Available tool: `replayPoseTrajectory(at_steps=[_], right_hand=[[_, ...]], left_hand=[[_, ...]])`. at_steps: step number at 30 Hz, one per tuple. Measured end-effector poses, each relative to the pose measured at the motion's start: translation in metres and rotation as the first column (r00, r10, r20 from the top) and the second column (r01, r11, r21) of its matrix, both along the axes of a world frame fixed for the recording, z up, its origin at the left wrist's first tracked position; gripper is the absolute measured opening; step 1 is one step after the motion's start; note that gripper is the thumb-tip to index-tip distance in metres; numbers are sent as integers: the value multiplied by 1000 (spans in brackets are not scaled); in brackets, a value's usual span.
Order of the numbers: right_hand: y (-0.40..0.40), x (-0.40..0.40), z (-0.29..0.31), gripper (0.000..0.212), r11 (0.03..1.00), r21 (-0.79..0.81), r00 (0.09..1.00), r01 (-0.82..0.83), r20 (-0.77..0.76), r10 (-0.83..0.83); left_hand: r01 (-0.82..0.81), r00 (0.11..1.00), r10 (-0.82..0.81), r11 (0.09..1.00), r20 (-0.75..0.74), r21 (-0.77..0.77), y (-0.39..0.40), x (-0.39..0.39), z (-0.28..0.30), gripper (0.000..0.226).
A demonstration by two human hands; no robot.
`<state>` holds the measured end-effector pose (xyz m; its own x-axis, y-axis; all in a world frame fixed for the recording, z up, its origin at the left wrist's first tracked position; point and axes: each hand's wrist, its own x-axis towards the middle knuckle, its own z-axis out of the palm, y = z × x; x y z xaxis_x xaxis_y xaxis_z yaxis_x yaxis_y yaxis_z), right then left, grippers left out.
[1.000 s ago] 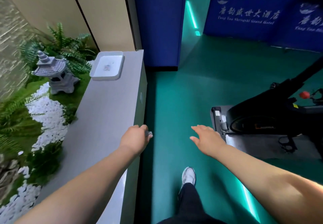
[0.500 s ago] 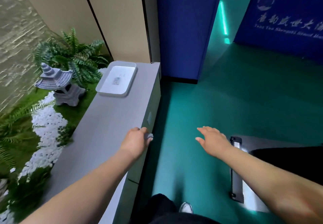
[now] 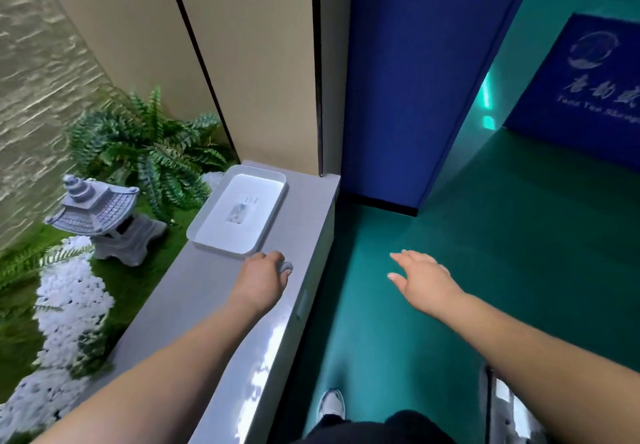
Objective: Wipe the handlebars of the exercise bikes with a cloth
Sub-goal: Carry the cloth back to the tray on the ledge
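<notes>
My left hand (image 3: 260, 279) is curled round a small grey cloth (image 3: 286, 266), of which only a bit shows past the fingers. It hovers over the grey ledge (image 3: 214, 291), just in front of a white tray (image 3: 239, 211). My right hand (image 3: 420, 279) is held out over the green floor with fingers straight and holds nothing. Of the exercise bike only a grey base edge (image 3: 502, 405) shows at the bottom right; its handlebars are out of view.
A stone pagoda ornament (image 3: 100, 215), ferns (image 3: 145, 153) and white pebbles (image 3: 65, 301) lie left of the ledge. A blue partition (image 3: 415, 80) and a blue banner (image 3: 581, 87) stand ahead. My shoe (image 3: 331, 404) is on the green floor (image 3: 485, 253).
The view has swung left and moved forward along the ledge; the bike has slipped out of sight. My left hand with the cloth is now close to the tray.
</notes>
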<state>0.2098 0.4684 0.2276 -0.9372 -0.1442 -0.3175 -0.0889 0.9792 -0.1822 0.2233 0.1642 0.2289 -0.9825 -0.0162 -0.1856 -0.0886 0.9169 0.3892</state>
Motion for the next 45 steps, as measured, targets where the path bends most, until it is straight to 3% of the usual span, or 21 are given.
replayPoseTrajectory(at_steps=[4, 8, 11, 16, 19, 21, 25, 28, 34, 41, 45], right_hand=[[-8, -60, -2, 53, 999, -3, 998, -54, 11, 54], [-25, -126, -9, 53, 986, -17, 985, -165, 51, 166], [-42, -181, -11, 53, 957, -37, 955, -289, 62, 291], [-70, -265, 3, 53, 841, -135, 846, -524, 32, 533], [-91, -300, 13, 52, 739, -269, 763, -617, 26, 646], [-109, -312, 18, 50, 666, -342, 705, -664, 12, 709], [-153, -313, 19, 43, 591, -550, 654, -590, 104, 749], [-185, -305, 15, 39, 571, -679, 631, -461, 201, 749], [-238, -302, 4, 49, 579, -737, 627, -349, 275, 729], [-279, -316, -15, 65, 576, -762, 639, -295, 291, 712], [-295, -332, -29, 61, 614, -739, 668, -277, 311, 676]], left_hand=[[-12, 1000, 13, 999, -27, 40, 5, -42, 8, 27], [-165, 986, 161, 980, 47, 114, 5, -78, 11, 25], [-315, 948, 295, 926, 120, 210, 4, -105, 13, 16], [-484, 875, 446, 813, 186, 325, 9, -139, 11, 21], [-572, 818, 540, 728, 198, 378, 11, -152, 6, 45], [-659, 734, 660, 635, 160, 403, 14, -158, 7, 62], [-740, 538, 833, 390, 134, 548, 20, -165, 5, 72], [-733, 485, 864, 316, 137, 602, 17, -168, 2, 76], [-709, 547, 812, 319, 204, 629, -10, -176, -8, 92], [-567, 597, 724, 75, 345, 820, -48, -185, -19, 97], [-586, 533, 771, 39, 348, 810, -68, -188, -38, 83]])
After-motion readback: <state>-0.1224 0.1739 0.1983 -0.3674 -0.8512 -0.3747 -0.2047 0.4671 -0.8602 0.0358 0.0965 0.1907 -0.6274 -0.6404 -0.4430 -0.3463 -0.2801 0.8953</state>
